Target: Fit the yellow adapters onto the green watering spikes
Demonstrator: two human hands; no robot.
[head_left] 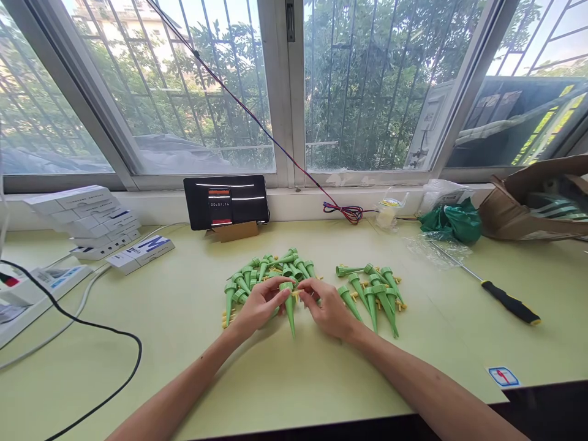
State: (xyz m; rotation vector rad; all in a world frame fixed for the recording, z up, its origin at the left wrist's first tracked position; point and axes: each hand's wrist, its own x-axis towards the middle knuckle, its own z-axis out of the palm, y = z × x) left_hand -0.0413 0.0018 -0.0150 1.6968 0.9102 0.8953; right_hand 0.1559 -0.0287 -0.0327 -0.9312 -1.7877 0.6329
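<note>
"Head view: left hand (263, 301)?"

"Thumb and fingers pinching a green spike (289, 309) near its cap, tip pointing down toward the bench (275, 392)."

"Right hand (329, 307)?"

"Closed to a pinch on the small yellow piece (296, 295) beside the cap."

"Spike position?"

"In front of the tablet (250, 199), to its right; heap of green spikes (254, 277) between."

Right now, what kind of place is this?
Probably a small workroom, though I can't be sure. There's a long yellow-green worktable under the windows, two heaps of green plastic spikes on it, and a black-and-yellow-handled screwdriver lying at the right.
</note>
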